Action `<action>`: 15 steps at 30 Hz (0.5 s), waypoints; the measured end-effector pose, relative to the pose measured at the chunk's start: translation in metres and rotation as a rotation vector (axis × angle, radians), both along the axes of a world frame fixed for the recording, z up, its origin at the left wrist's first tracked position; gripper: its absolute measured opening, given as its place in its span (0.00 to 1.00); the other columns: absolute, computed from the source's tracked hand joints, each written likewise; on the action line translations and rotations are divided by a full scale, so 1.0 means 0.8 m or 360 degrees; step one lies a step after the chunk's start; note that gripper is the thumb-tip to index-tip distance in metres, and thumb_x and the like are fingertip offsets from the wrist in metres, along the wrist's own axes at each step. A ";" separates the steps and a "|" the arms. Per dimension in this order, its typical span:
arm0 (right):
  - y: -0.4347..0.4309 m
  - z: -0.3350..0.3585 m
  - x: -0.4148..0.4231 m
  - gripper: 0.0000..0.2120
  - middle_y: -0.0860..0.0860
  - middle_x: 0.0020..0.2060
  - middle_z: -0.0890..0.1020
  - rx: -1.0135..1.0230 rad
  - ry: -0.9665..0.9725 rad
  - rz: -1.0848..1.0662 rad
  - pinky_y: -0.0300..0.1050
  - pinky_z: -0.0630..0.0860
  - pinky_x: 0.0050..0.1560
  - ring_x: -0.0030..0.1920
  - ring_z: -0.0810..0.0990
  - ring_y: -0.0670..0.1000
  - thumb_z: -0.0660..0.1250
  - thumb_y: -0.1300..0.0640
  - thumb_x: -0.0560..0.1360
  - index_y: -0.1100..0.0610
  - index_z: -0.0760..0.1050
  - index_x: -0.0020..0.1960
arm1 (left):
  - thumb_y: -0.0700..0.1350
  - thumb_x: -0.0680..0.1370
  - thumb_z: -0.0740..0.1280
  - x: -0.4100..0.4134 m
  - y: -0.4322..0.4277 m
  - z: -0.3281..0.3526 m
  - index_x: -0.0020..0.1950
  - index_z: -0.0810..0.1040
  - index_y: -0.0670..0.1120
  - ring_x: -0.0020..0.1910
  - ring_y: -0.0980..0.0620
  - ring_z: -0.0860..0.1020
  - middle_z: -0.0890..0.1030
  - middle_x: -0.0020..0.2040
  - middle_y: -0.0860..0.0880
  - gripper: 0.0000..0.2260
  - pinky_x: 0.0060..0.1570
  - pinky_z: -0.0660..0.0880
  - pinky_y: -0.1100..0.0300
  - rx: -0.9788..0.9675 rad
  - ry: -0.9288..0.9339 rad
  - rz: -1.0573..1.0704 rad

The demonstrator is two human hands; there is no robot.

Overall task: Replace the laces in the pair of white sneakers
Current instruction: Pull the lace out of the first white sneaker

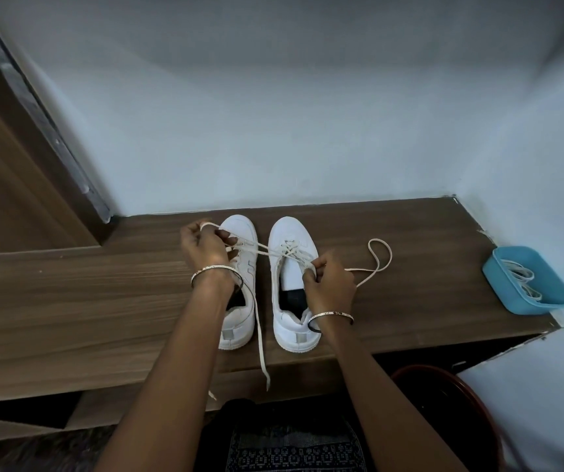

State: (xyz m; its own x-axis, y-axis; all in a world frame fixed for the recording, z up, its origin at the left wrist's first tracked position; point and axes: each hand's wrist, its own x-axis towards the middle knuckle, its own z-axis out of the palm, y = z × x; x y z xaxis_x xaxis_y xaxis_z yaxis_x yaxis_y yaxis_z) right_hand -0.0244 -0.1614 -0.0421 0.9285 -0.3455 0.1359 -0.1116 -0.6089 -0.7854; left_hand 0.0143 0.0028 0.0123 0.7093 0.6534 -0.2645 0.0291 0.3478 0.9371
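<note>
Two white sneakers stand side by side on a wooden counter [86, 294], toes toward the wall. The right sneaker [292, 284] has a cream lace [381, 255] threaded through its front eyelets. My left hand [204, 248] hovers over the left sneaker [245, 253] and pinches one end of that lace, pulled taut to the left. The lace's tail hangs past the counter's front edge. My right hand [328, 284] grips the other end beside the right sneaker's tongue, and the slack loops on the counter to the right.
A blue plastic tray [498, 270] holding more laces sits at the counter's right end near the edge. Pale walls close off the back and right. A wooden door panel [5, 172] stands at the left. A dark round rim [444, 376] shows below the counter at right.
</note>
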 end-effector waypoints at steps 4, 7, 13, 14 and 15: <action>0.003 -0.001 0.000 0.04 0.51 0.35 0.81 -0.0009 0.0003 -0.0010 0.54 0.78 0.44 0.40 0.81 0.56 0.68 0.60 0.72 0.56 0.74 0.45 | 0.44 0.79 0.59 -0.002 0.011 0.009 0.41 0.70 0.48 0.19 0.54 0.70 0.74 0.28 0.47 0.07 0.23 0.62 0.65 0.0061 0.0017 0.0066; 0.004 -0.002 0.000 0.04 0.52 0.35 0.81 -0.0035 0.0001 -0.0010 0.55 0.78 0.44 0.40 0.81 0.57 0.68 0.60 0.72 0.57 0.74 0.45 | 0.51 0.80 0.59 -0.005 0.012 0.014 0.35 0.71 0.46 0.19 0.51 0.69 0.70 0.20 0.50 0.15 0.24 0.60 0.63 0.0031 0.0068 0.0098; 0.004 -0.003 -0.002 0.04 0.51 0.35 0.81 -0.0045 -0.0004 0.0003 0.54 0.77 0.45 0.40 0.80 0.56 0.68 0.61 0.73 0.57 0.73 0.46 | 0.59 0.79 0.54 -0.015 0.011 0.015 0.20 0.68 0.44 0.19 0.48 0.66 0.66 0.18 0.48 0.30 0.25 0.62 0.62 -0.0170 0.0121 0.0045; 0.004 -0.003 -0.002 0.04 0.51 0.35 0.81 -0.0044 -0.0009 0.0003 0.54 0.77 0.45 0.40 0.80 0.56 0.68 0.61 0.73 0.57 0.73 0.46 | 0.60 0.79 0.54 -0.016 0.011 0.015 0.19 0.67 0.45 0.19 0.48 0.66 0.65 0.18 0.48 0.31 0.24 0.61 0.62 -0.0216 0.0125 0.0039; 0.004 -0.003 -0.002 0.04 0.51 0.35 0.81 -0.0046 -0.0011 0.0003 0.54 0.77 0.45 0.40 0.80 0.56 0.68 0.61 0.73 0.58 0.73 0.46 | 0.61 0.79 0.53 -0.016 0.012 0.015 0.19 0.67 0.44 0.19 0.48 0.66 0.65 0.18 0.48 0.32 0.24 0.61 0.62 -0.0243 0.0128 0.0037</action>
State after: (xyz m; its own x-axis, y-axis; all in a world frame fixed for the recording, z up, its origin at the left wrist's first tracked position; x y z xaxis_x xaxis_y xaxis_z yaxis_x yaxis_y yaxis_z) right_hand -0.0262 -0.1578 -0.0445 0.9282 -0.3396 0.1522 -0.1050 -0.6314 -0.7683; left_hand 0.0014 0.0120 0.0242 0.6671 0.6171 -0.4173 0.0920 0.4876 0.8682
